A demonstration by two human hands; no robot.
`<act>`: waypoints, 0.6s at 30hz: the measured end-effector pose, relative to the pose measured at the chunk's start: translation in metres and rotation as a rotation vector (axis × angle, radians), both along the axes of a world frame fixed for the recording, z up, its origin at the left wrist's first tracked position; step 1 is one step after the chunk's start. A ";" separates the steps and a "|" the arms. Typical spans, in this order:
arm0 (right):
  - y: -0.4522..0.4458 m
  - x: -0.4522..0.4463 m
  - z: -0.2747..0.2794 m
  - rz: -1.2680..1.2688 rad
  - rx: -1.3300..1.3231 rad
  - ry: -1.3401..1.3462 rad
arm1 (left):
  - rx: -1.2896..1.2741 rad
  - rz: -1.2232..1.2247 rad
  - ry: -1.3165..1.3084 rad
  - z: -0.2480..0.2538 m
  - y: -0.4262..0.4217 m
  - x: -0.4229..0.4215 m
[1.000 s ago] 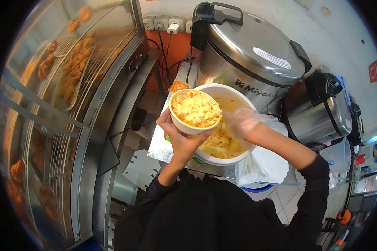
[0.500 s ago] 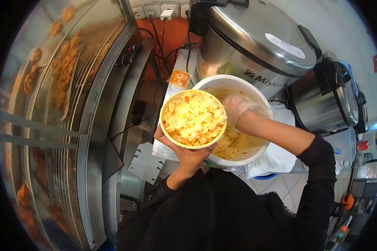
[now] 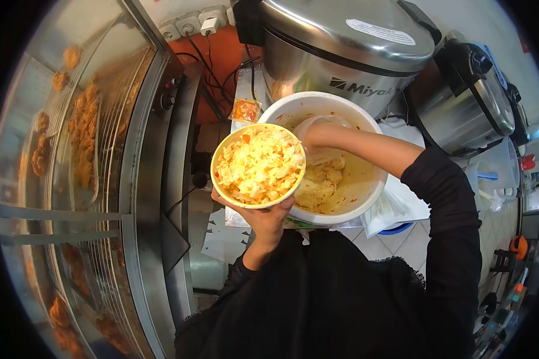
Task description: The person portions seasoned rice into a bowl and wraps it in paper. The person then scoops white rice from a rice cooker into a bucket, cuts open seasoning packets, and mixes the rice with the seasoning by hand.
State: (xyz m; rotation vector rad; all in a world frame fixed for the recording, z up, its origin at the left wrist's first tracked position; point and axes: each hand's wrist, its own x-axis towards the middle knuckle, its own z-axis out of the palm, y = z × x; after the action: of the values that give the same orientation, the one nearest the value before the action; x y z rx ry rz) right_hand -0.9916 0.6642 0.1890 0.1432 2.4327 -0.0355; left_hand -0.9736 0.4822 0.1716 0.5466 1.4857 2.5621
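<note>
A bowl of yellow rice (image 3: 259, 166), with a bit of red in it, rests in my left hand (image 3: 262, 222), whose fingers wrap its underside. Right beside it stands a large white tub (image 3: 371, 194) with more rice (image 3: 320, 182) at its bottom. My right hand (image 3: 318, 139), in a clear plastic glove, reaches down inside the tub near its left wall. The bowl and the glove's edge hide its fingers, so what they hold cannot be made out.
Behind the tub stands a big steel rice cooker (image 3: 341, 66), with a smaller cooker (image 3: 467, 113) to its right. A glass cabinet of fried chicken (image 3: 84, 137) fills the left. A small orange packet (image 3: 245, 110) and plastic bags (image 3: 389, 206) lie beside the tub.
The camera view has shifted. The bowl has tilted to show its rice from above. My right hand has gone from the tub's upper right part down to its left side, behind the bowl.
</note>
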 end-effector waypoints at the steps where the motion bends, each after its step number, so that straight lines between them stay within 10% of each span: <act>1: 0.000 0.001 -0.005 -0.004 -0.001 0.002 | -0.001 -0.004 0.002 0.000 0.000 0.001; 10: -0.002 0.016 -0.056 0.368 -0.035 0.101 | -0.042 0.016 0.058 0.004 0.004 0.002; 18: 0.003 0.041 0.047 -0.058 -0.362 0.044 | 0.149 -0.025 -0.031 0.026 -0.001 -0.002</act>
State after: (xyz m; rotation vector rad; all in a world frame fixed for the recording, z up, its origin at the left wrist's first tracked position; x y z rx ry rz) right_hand -0.9506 0.6672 0.2357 0.0495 2.4204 -0.5065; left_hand -0.9758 0.4807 0.1973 0.5371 1.2776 2.6633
